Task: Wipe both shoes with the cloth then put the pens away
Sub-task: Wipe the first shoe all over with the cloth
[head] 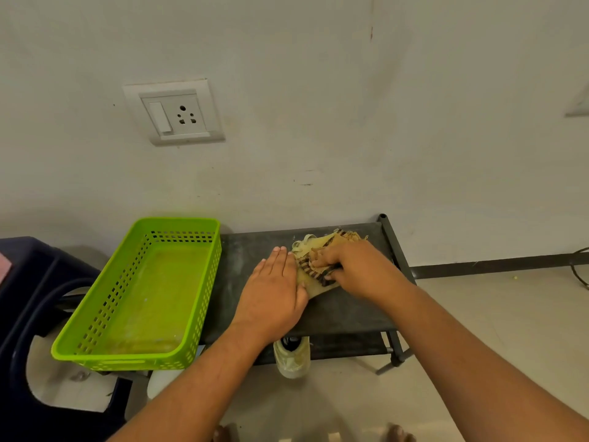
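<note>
A yellowish cloth (322,247) with dark stripes lies over a pale shoe on the top of a dark shoe rack (248,250); only a bit of the shoe's lace area (302,242) shows. My right hand (353,269) grips the cloth and presses it on the shoe. My left hand (274,288) lies flat with straight fingers against the shoe's left side. A second pale shoe (291,357) sticks out from the rack's lower shelf below my left wrist. No pens are in view.
A bright green perforated basket (95,317) stands on the rack's left end, with nothing visible inside. A dark blue plastic stool (28,282) is at the far left. The wall with a socket plate (173,111) is right behind the rack. A cable (578,263) lies at the right.
</note>
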